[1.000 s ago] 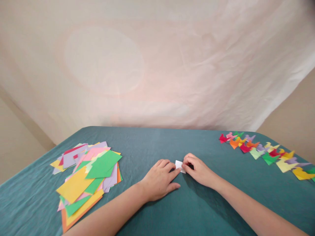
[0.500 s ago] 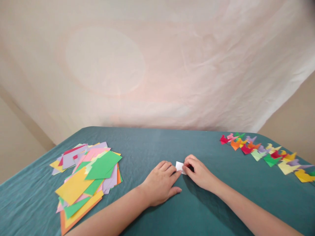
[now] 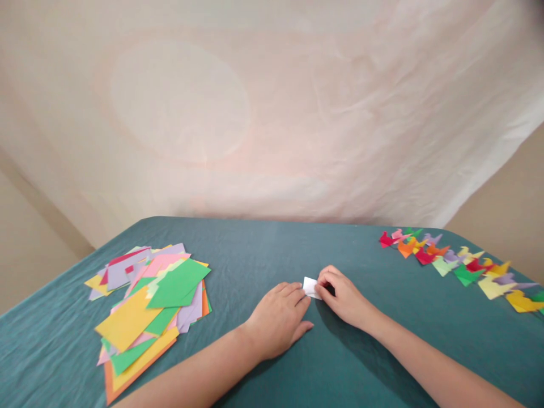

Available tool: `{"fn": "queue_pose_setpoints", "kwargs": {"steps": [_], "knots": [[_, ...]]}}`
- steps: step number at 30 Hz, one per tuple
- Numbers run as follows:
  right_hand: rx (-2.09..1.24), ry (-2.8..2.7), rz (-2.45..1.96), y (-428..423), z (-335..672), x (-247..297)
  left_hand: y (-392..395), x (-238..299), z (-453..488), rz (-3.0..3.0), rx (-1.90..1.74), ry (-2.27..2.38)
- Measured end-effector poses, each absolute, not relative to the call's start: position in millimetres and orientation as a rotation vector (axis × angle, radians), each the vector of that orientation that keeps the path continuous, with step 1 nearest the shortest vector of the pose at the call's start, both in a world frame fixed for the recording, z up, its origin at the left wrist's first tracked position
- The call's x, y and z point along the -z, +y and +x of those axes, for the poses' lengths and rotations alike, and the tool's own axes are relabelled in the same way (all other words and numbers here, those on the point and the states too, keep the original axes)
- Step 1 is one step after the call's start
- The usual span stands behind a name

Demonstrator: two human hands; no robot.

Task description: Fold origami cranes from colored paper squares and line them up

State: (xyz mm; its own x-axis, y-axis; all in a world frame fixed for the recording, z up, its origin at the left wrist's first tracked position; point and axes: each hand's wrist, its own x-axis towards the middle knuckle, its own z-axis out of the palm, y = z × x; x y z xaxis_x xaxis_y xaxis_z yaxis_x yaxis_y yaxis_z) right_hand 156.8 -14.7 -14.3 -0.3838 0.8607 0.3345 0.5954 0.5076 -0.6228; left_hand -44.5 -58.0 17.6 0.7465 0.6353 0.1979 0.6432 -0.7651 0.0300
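Observation:
A small white piece of paper [image 3: 310, 287] lies on the teal cloth between my two hands. My right hand [image 3: 336, 292] pinches its right side between thumb and fingertips, which hide part of it. Flat on the cloth, my left hand [image 3: 280, 317] rests with fingers stretched out and thumb apart, the fingertips at the paper's left edge. Whether they press on the paper I cannot tell.
A loose pile of coloured paper sheets [image 3: 178, 286] spreads over the left of the table [image 3: 255, 243]. Along the right side stand rows of small folded paper birds [image 3: 467, 275]. A pale cloth [image 3: 276, 113] hangs behind the table's far edge.
My left hand's fingers have shifted slightly down and left, baring more of the white paper. My right hand keeps its pinch nearly in place.

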Motion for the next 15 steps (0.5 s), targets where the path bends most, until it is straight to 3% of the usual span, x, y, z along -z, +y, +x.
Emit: {"fn": "queue_pose_setpoints", "kwargs": {"steps": [15], "knots": [[-0.557,-2.108,-1.205,-13.1,156.4,13.8,-56.4,-20.3,-43.5,-2.877,0.279,-1.071]]}}
